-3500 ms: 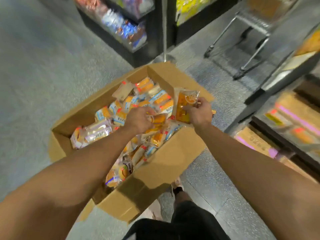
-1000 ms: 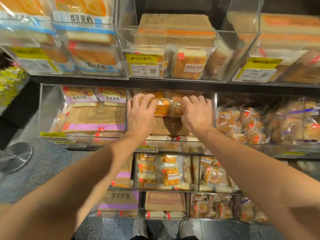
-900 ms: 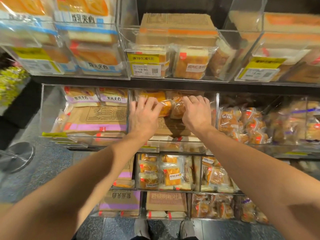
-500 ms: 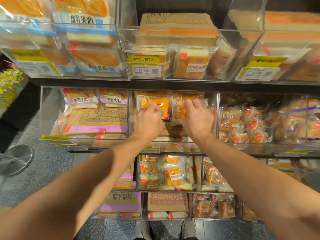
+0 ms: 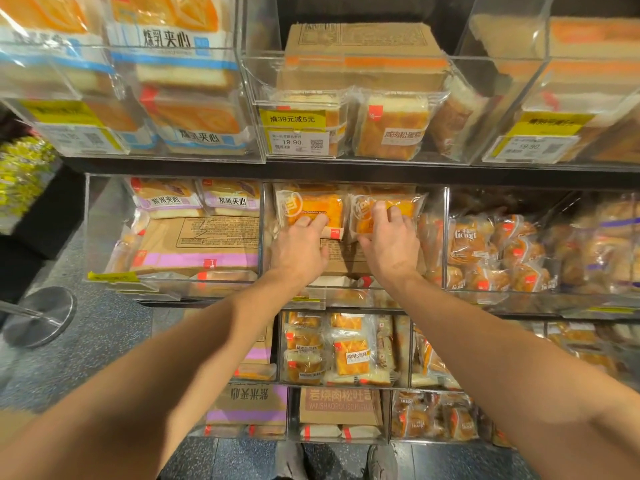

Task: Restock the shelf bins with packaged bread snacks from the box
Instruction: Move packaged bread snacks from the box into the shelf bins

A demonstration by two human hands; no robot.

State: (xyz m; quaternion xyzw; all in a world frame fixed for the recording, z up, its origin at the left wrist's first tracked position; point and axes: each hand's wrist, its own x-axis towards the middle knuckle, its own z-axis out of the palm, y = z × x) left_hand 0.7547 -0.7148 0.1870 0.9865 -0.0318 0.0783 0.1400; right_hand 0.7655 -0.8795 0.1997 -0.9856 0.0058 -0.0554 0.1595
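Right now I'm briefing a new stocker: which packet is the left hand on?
Find the middle clear bin on the second shelf. Two orange packets stand at its back, side by side. The left hand touches the left packet; the other is under the right hand.

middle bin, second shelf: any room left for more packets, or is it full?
Room remains: bare carton top between the two orange packets at the back and the bin's clear front lip. The left hand and right hand fill that gap now. The purple-label bin and small-bun bin are crowded.
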